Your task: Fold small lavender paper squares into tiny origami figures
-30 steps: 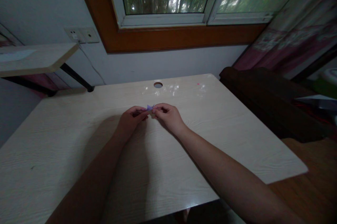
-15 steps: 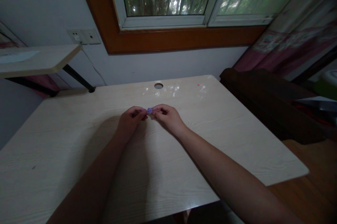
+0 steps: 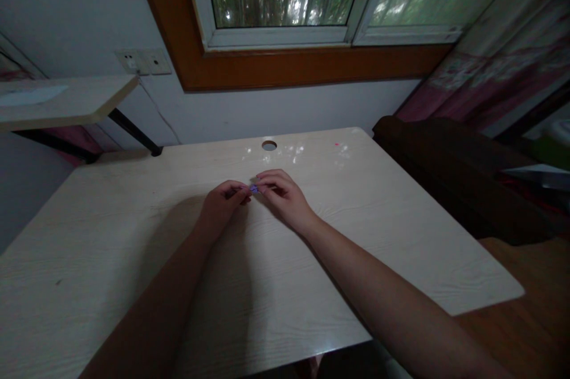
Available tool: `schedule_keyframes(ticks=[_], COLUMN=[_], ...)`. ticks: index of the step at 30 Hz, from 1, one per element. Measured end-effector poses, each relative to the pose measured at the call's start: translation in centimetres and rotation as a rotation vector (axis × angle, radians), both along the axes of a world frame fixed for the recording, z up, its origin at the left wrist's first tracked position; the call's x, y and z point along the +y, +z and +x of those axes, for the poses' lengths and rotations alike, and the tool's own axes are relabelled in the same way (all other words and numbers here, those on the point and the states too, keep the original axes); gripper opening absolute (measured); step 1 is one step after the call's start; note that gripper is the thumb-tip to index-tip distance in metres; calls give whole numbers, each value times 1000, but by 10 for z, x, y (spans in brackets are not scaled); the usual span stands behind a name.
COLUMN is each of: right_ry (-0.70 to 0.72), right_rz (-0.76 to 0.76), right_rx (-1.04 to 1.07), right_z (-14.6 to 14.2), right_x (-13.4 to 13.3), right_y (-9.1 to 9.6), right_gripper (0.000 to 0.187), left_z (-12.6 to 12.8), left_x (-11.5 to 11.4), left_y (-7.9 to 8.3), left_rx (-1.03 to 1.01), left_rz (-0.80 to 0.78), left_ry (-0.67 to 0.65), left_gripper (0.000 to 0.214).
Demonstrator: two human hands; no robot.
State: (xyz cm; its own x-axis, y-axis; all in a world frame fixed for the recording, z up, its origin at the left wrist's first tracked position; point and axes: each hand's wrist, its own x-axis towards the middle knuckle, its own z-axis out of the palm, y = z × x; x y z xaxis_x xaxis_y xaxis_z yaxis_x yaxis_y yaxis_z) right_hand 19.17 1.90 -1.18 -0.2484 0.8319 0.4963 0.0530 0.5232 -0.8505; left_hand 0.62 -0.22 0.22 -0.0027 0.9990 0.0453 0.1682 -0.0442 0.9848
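Observation:
A small purple object shows between the fingertips of both hands, above the middle of the pale wooden desk. It is too small for me to tell its kind. My left hand pinches it from the left with thumb and forefinger. From the right, my right hand has its thumb and a finger closed on the other side, while its forefinger is lifted a little above. The fingers hide part of the object.
A round cable hole lies near the desk's back edge, and a small pink speck to its right. A raised shelf on black legs stands at the left. Dark brown furniture adjoins the right side.
The fingers of my right hand have lifted and shifted slightly, and the purple object has turned a little. My left hand keeps nearly the same pinch.

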Motion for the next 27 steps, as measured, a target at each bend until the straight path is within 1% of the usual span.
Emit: schedule_keyframes(ticks=[5,11,14,19,24,27], right_ry=[44,-37,-75,-93,-65,-72], right_rz=[14,-9,-13,2,37,55], right_rx=[-40,-111,-113,-120,-128,-135], right_z=[0,0,1,1,0,0], right_x=[1,1,1,1,-1,-4], right_y=[0,2,3,2,3,6], right_gripper=[14,11,10,9,9,9], left_z=[-1,-1,-1,-4,-5,-5], left_x=[1,0,0,1,0,-1], left_y=[-3,-4,-7,-15,-12,-10], left_rx=[-4,28,53,158,336,360], left_rz=[14,71,108,234,379,418], left_ry=[-15,-22,-19,14,16,20], left_gripper=[27,26,25,22,14,12])
